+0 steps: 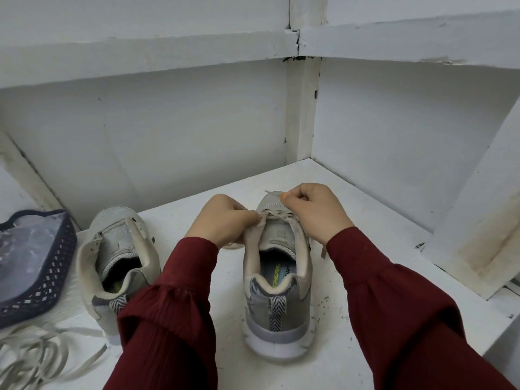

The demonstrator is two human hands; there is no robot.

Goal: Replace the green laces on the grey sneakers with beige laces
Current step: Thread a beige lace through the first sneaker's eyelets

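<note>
Nearest: two dark red sleeves (168, 333), a heap of loose beige laces (42, 353) at the front left, and a dark mesh basket (53, 277) behind it, all on a white shelf (365, 235). Mid-field: two grey sneakers, heels toward the viewer, namely an unlaced sneaker (118, 249) on the left and a partly laced sneaker (277, 277) at centre. Farthest: left hand (222, 218) pinching the eyelet edge, right hand (315, 209) pinching a beige lace (277, 216) crossed over the forefoot.

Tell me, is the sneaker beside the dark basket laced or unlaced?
Unlaced: the sneaker shows bare eyelets, and no lace crosses its tongue.
</note>
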